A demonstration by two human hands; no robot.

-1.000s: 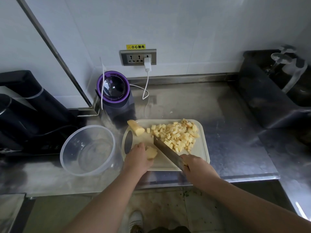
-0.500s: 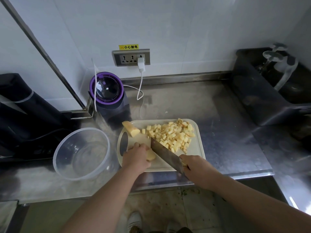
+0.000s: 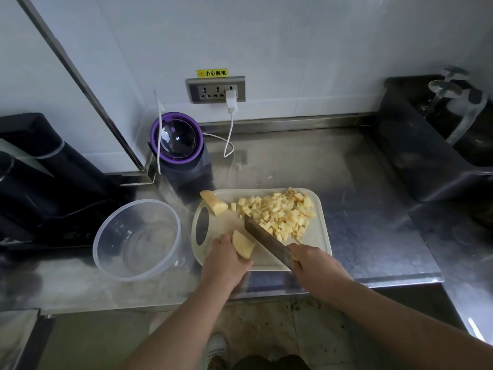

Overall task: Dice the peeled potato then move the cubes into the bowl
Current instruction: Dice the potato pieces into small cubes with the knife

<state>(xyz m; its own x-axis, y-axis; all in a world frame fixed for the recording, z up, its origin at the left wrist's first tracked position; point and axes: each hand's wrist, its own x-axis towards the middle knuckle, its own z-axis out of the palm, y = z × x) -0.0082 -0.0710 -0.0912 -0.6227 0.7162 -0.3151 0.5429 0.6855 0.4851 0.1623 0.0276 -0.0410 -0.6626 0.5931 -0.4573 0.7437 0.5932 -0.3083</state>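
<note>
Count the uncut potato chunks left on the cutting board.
2. The far chunk lies at the cutting board's far-left corner; the near chunk is gripped by the left hand beside the knife. The hand could hide more.

Both arms are uncovered along their whole visible length; the left forearm [image 3: 170, 324] and the right forearm [image 3: 386, 305] run bare to the wrists; the left hand [image 3: 225, 260] and the right hand [image 3: 312, 259] are bare as well. Between the arms one shoe [image 3: 217, 351] shows; it is white and round-toed, its upper dotted with small holes like mesh; just right of it, at the bottom edge, is a strip of dark cloth [image 3: 269, 363], too little of it visible to tell the garment.
</note>
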